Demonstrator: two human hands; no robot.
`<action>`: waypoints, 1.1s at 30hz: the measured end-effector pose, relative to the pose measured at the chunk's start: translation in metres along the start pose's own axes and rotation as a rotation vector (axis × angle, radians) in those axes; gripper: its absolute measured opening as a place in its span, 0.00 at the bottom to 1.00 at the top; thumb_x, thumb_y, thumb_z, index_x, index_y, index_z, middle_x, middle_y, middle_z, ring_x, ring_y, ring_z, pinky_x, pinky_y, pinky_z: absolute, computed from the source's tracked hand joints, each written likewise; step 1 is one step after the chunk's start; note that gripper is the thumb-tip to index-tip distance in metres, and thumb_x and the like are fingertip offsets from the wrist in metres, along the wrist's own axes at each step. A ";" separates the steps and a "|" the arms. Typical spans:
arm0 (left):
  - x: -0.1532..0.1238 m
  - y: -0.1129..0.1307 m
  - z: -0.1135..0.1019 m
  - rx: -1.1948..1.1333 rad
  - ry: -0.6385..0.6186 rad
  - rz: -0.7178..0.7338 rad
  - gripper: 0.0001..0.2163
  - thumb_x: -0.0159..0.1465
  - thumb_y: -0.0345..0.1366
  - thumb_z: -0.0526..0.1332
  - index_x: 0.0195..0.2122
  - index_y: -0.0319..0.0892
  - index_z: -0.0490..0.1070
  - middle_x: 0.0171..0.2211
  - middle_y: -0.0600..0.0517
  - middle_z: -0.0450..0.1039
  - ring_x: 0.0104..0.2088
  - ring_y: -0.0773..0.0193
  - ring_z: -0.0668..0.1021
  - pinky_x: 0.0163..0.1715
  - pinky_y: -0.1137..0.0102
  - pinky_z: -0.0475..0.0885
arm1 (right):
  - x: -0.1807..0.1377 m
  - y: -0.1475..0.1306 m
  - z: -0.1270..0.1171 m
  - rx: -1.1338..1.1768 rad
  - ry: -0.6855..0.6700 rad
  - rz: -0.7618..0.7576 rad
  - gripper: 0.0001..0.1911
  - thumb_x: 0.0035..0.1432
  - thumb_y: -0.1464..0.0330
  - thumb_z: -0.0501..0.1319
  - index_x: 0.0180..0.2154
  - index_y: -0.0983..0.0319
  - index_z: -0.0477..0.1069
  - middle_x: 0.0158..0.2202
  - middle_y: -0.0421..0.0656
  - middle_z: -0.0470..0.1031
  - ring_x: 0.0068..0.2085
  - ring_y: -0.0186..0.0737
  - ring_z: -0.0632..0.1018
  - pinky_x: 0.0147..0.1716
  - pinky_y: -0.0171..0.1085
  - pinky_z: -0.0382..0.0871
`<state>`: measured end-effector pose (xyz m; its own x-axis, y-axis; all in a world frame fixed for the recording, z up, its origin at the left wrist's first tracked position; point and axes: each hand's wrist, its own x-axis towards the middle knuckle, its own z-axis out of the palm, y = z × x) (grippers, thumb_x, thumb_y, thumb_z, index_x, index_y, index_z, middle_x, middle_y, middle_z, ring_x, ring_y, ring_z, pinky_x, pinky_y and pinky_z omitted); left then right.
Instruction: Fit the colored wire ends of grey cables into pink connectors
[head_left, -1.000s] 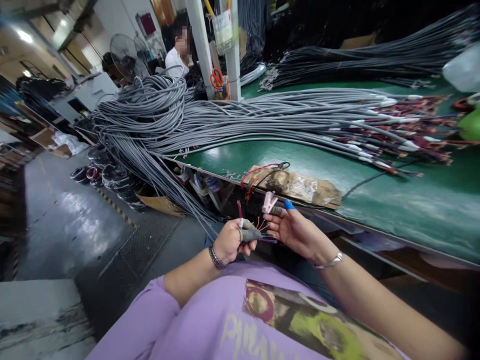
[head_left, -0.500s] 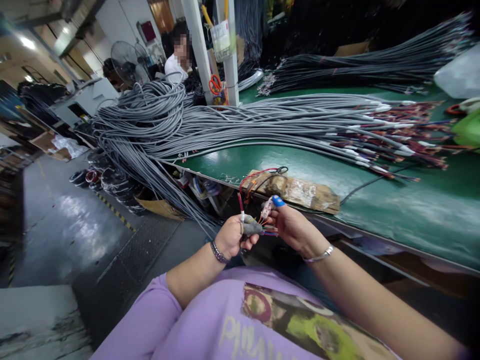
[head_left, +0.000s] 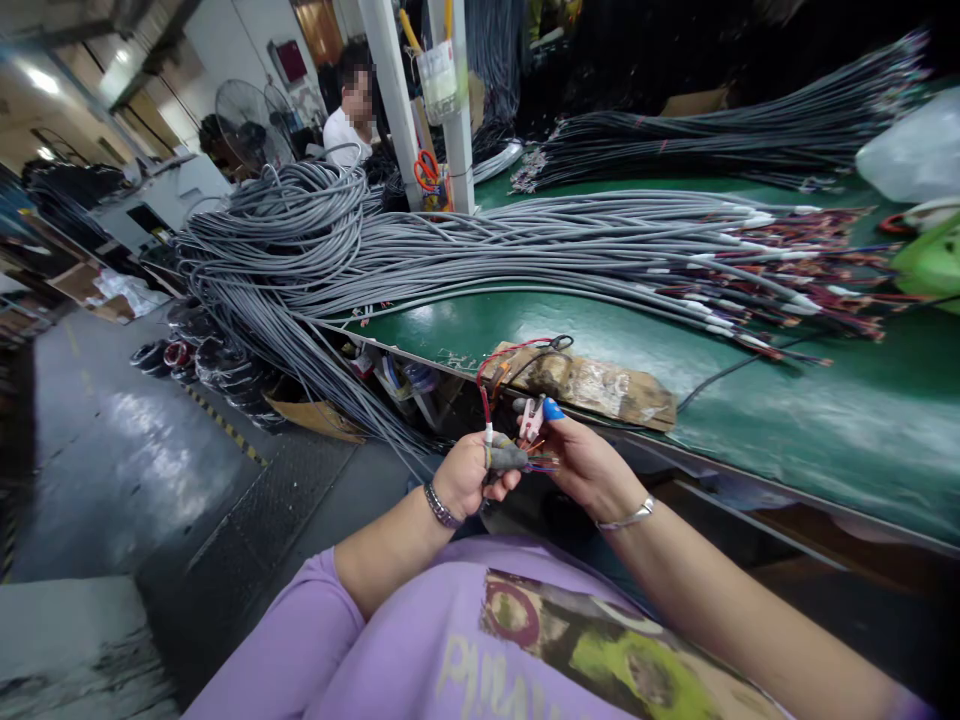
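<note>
We saw grey cables (head_left: 525,240) with white bands (head_left: 806,303) and reddish, coppery tips (head_left: 825,230), and a dark green table (head_left: 750,430). Our held wires (head_left: 541,467) were orange, red and blue, the clip (head_left: 532,422) pale pink, one thumb cover (head_left: 553,409) bright blue. We wore a lilac shirt (head_left: 405,620) with a green, brown and maroon print (head_left: 600,650). Yellow-and-black striping (head_left: 225,425) crossed the grey floor (head_left: 135,440).

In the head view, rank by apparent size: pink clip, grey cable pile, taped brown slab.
1. Grey cable pile, largest by far
2. Taped brown slab
3. Pink clip, smallest, at the right hand
</note>
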<state>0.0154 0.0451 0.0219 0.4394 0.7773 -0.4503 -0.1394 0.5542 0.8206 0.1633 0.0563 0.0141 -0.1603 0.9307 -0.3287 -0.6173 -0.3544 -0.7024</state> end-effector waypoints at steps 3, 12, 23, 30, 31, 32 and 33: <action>-0.001 0.000 0.000 0.004 -0.010 -0.007 0.18 0.45 0.44 0.70 0.24 0.40 0.64 0.13 0.56 0.66 0.09 0.75 0.62 0.09 0.77 0.49 | -0.002 0.001 0.001 -0.011 0.006 0.001 0.18 0.46 0.53 0.68 0.29 0.60 0.73 0.25 0.40 0.74 0.25 0.37 0.72 0.30 0.38 0.68; -0.022 -0.007 0.006 -0.018 0.044 0.045 0.17 0.45 0.44 0.70 0.24 0.40 0.63 0.14 0.55 0.68 0.09 0.74 0.64 0.08 0.78 0.51 | -0.010 -0.002 -0.005 0.038 -0.063 0.128 0.18 0.52 0.50 0.63 0.32 0.59 0.73 0.30 0.41 0.75 0.27 0.36 0.74 0.28 0.36 0.70; -0.021 -0.003 0.014 -0.086 0.144 0.131 0.15 0.46 0.41 0.68 0.24 0.39 0.64 0.15 0.55 0.68 0.10 0.73 0.65 0.09 0.78 0.50 | -0.008 0.004 -0.001 0.054 -0.041 -0.028 0.15 0.49 0.55 0.68 0.29 0.60 0.74 0.28 0.40 0.75 0.26 0.33 0.71 0.28 0.34 0.67; -0.017 -0.001 0.017 -0.113 0.144 0.137 0.13 0.46 0.40 0.67 0.25 0.40 0.64 0.14 0.56 0.68 0.10 0.73 0.65 0.09 0.79 0.51 | -0.010 0.004 0.003 0.012 -0.093 -0.026 0.18 0.43 0.55 0.72 0.27 0.63 0.75 0.24 0.39 0.73 0.26 0.33 0.70 0.26 0.33 0.65; -0.017 -0.001 0.016 -0.114 0.144 0.135 0.13 0.46 0.40 0.67 0.25 0.40 0.64 0.14 0.56 0.68 0.10 0.73 0.65 0.09 0.79 0.51 | -0.010 0.003 0.004 0.009 -0.084 -0.038 0.17 0.43 0.56 0.72 0.28 0.62 0.75 0.24 0.39 0.72 0.26 0.32 0.70 0.26 0.33 0.65; -0.018 -0.001 0.016 -0.114 0.144 0.132 0.13 0.46 0.40 0.67 0.25 0.40 0.64 0.14 0.56 0.68 0.10 0.73 0.65 0.09 0.78 0.51 | -0.011 0.004 0.004 0.004 -0.072 -0.052 0.17 0.43 0.56 0.72 0.28 0.62 0.75 0.24 0.39 0.72 0.26 0.32 0.69 0.27 0.32 0.65; -0.018 -0.001 0.016 -0.115 0.144 0.130 0.13 0.46 0.40 0.67 0.25 0.40 0.64 0.14 0.56 0.68 0.10 0.73 0.65 0.09 0.78 0.51 | -0.010 0.004 0.003 -0.005 -0.058 -0.068 0.17 0.43 0.56 0.72 0.28 0.62 0.75 0.25 0.39 0.73 0.26 0.32 0.69 0.27 0.33 0.65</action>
<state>0.0217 0.0257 0.0346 0.2808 0.8744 -0.3956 -0.2905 0.4703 0.8333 0.1595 0.0453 0.0167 -0.1621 0.9564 -0.2430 -0.6249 -0.2900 -0.7248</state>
